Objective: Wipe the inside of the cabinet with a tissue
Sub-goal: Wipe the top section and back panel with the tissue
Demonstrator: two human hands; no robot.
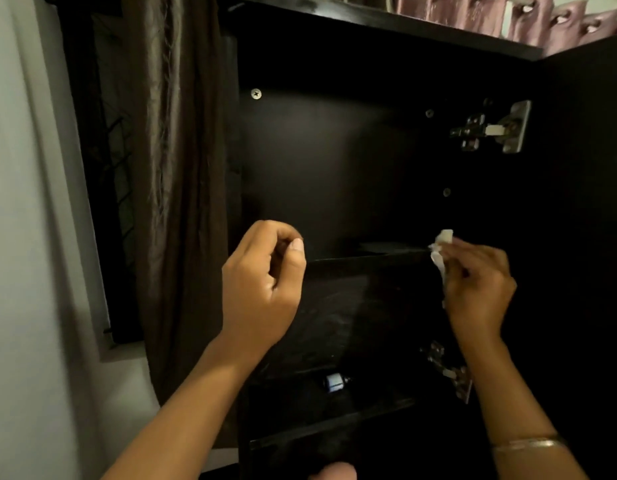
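Note:
A dark, open cabinet (334,168) fills the middle of the view, with a shelf (362,259) across it at hand height. My right hand (476,289) is raised at the shelf's right end and pinches a crumpled white tissue (440,249), which pokes out above the fingers near the shelf's front edge. My left hand (265,282) hovers in front of the shelf's left end, fingers curled into a loose fist with nothing in it. The lower compartment (334,327) looks dusty.
The cabinet door (584,202) stands open on the right, with metal hinges (494,128) above and below. A brown curtain (175,168) hangs just left of the cabinet, over a dark window. A small white part (334,382) sits on the cabinet's lower edge.

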